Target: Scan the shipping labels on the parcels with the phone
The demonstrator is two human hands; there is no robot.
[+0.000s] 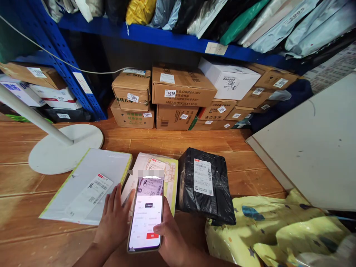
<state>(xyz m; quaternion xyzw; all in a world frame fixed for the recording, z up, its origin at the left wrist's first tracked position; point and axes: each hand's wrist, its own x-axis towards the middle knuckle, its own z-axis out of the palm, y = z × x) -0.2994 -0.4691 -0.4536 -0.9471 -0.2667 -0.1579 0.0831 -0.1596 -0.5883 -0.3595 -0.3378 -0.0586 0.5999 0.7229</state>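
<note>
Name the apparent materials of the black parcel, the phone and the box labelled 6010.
Black parcel: seemingly glossy plastic film, judging by creases and highlights; what's beneath is hidden.
Phone: smooth, probably glass-fronted, judging by its flat lit screen.
Box labelled 6010: likely matte cardboard, brown with print on its faces.

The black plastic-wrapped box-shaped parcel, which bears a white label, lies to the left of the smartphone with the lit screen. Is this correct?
Only the side is wrong: the head view shows the black parcel, bearing its white label, lying to the right of the smartphone.
</note>
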